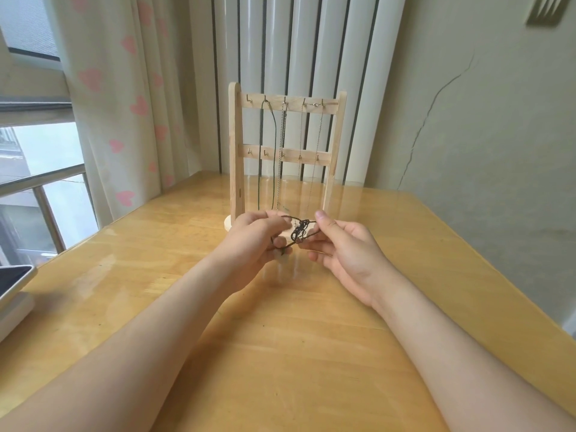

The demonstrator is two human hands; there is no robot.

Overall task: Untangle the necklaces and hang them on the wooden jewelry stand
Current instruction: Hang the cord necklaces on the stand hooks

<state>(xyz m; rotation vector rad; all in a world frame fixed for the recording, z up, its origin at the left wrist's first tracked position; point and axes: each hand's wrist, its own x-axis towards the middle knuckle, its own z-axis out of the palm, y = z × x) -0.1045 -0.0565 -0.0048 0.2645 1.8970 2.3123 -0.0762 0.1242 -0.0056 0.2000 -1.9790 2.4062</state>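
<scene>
A wooden jewelry stand rises at the table's far middle, with two hook rails. From its top rail hang a dark green cord necklace and thin silver chains. Just in front of the stand's base, both hands hold up a tangled black cord necklace. My left hand pinches the cord's left end, and a loop runs under its fingers. The cord's right side is pinched between thumb and fingers of my right hand. The knot hangs between the two hands.
The wooden table stretches toward me. A tablet or laptop edge on a white box sits at the left edge. Heart-print curtains and a window lie left, a wall right.
</scene>
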